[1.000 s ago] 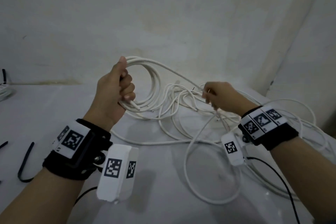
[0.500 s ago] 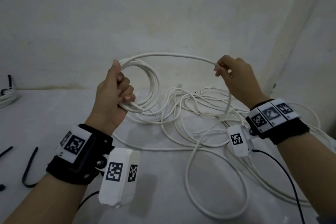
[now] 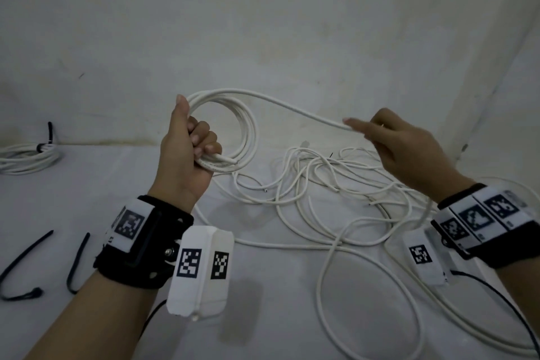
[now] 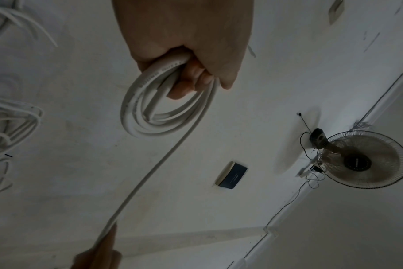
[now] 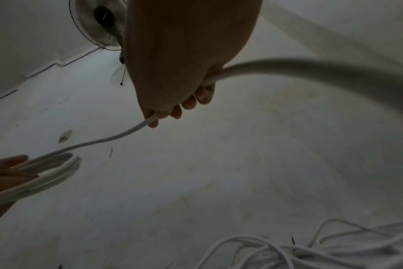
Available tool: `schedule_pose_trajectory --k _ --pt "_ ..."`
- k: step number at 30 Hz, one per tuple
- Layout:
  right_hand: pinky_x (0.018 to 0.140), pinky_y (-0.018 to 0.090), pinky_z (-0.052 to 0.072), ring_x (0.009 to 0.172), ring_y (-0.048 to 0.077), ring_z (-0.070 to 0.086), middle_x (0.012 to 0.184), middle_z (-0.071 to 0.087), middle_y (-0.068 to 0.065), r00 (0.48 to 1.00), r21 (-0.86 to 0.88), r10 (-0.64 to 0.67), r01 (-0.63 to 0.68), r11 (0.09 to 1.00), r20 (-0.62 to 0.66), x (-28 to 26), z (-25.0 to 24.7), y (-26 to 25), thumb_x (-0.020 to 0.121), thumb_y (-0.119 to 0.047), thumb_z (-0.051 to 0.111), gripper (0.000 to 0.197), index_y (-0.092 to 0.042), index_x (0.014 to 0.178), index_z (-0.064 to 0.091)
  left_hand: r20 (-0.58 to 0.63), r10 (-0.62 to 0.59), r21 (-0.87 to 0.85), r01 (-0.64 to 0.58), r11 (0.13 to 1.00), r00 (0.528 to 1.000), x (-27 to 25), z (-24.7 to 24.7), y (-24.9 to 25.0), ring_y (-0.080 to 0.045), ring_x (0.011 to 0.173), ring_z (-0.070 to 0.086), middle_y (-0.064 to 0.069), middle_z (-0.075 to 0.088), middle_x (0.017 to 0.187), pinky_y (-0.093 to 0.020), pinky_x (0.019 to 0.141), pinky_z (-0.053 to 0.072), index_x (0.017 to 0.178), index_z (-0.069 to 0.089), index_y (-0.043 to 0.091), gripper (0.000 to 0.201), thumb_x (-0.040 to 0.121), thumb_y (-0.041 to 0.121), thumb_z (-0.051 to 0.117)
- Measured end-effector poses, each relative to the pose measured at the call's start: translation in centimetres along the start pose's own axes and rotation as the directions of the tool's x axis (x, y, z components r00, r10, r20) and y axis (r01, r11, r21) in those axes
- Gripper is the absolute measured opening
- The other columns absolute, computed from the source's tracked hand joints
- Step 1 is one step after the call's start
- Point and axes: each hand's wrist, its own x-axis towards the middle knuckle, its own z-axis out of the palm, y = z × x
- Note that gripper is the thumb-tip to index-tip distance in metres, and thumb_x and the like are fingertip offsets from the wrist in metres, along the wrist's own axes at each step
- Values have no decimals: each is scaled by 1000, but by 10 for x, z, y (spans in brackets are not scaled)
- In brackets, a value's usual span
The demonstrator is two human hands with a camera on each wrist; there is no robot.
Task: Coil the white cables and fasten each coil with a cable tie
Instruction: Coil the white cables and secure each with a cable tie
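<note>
My left hand (image 3: 190, 143) grips a coil of white cable (image 3: 245, 126) held upright above the table; the left wrist view shows its fingers (image 4: 191, 76) curled round the loops (image 4: 136, 112). From the coil's top a single strand (image 3: 292, 105) runs right to my right hand (image 3: 388, 137), which holds it at about the same height; the right wrist view has that strand (image 5: 117, 136) passing through the curled fingers (image 5: 186, 103). Loose white cable (image 3: 336, 184) lies tangled on the white table (image 3: 117, 190) below both hands.
A finished coil (image 3: 26, 158) bound with a black tie (image 3: 48, 137) lies at the far left. Two black cable ties (image 3: 23, 260) (image 3: 77, 263) lie at the front left. A wall stands behind the table and a corner post at the right.
My right hand rose from the tangle holding one strand and drew it out to the right, away from the coil. My left hand kept its grip on the coil.
</note>
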Motion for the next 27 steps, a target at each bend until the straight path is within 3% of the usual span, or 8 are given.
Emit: schedule_pose_trajectory --k 3,5,10,13,15,17,20,27 --pt "56 33 49 65 14 55 85 53 -3 994 158 54 -68 985 92 -9 9 -5 95 -16 42 37 -17 130 53 -21 12 -26 -12 1000 1000 1 -1 0 -7 30 23 9 25 39 -13 35 28 62 29 21 45 96 45 45" --pt "60 16 43 63 2 56 81 56 -9 975 264 184 -211 941 121 -12 11 -10 97 -11 47 27 -18 122 53 -34 14 -53 -16 998 999 2 -2 -1 -7 31 24 9 25 39 -13 36 28 63 30 21 44 96 45 46" --pt "53 8 39 58 9 57 77 58 -11 931 427 330 -366 827 158 -12 13 -17 93 -2 52 22 -22 103 53 -43 28 -69 -31 997 999 5 -5 -1 -7 31 23 8 25 39 -14 36 28 62 29 21 45 96 46 44" --pt "66 9 43 73 -6 57 83 61 -6 986 310 166 -156 938 -6 -12 13 -22 91 3 55 18 -8 102 63 -44 44 -69 -47 997 998 6 -7 -1 -7 32 22 8 23 40 -14 37 29 62 28 21 46 96 47 44" --pt "57 29 50 74 11 62 89 65 3 998 120 -31 36 992 -48 -12 11 -27 87 5 57 21 -8 101 66 -42 58 -70 -61 996 997 7 -8 0 -7 32 22 8 23 40 -14 37 29 61 27 21 46 96 47 43" --pt "46 29 45 68 25 62 88 67 6 977 -59 -209 206 977 -46 -10 8 -38 87 5 53 24 -9 98 69 -41 70 -62 -73 995 997 8 -8 0 -7 33 22 8 23 40 -14 37 29 61 27 21 46 96 48 42" --pt "50 30 43 66 27 58 87 67 6 921 -105 -388 383 918 -30 -3 6 -59 97 -2 41 30 -9 92 70 -38 85 -11 -86 996 996 6 -7 -3 -7 34 21 7 22 41 -14 38 29 62 28 21 45 96 48 41" --pt "67 33 41 69 23 52 86 64 3 880 -45 -467 465 884 -81 20 -1 -99 93 2 52 22 -12 93 69 92 79 153 -93 984 993 -8 8 -18 -5 37 21 7 23 43 -16 40 30 63 30 19 43 98 44 38"
